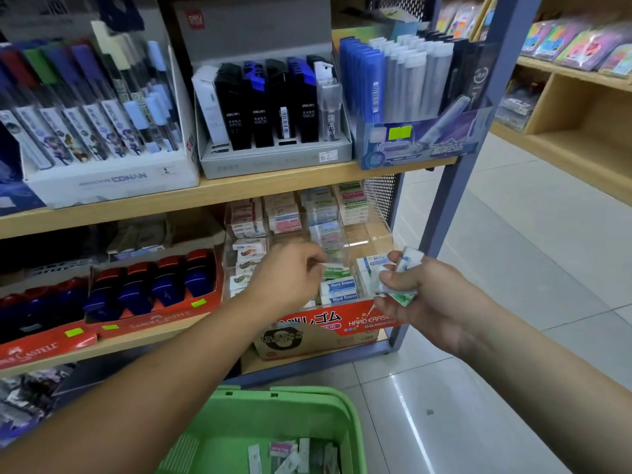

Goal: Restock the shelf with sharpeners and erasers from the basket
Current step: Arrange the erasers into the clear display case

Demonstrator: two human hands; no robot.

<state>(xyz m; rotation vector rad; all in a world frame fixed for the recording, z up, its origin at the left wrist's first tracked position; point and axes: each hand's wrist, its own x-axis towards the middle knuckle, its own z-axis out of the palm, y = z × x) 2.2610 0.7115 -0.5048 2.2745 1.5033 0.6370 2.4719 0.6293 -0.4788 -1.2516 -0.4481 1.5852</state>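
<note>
Green basket [280, 395] low in view, small packets [294, 455] lying in it. Left hand [287, 277] reaches into the clear shelf tray [378, 213], fingertips pinched on a green-sleeved eraser [334, 271] above the Hard Eraser stack [342, 291]. Right hand [431, 299] (just beside the tray's right end) has its fingers curled round several wrapped erasers [402, 278].

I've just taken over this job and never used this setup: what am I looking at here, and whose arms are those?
No machine: one camera worn on a person's head, looking down at their bare arms. The right hand holds a few wrapped erasers. The left hand reaches into the eraser box on the shelf, fingers curled at a green packet; whether it grips is unclear. The green basket below holds more packets.
</note>
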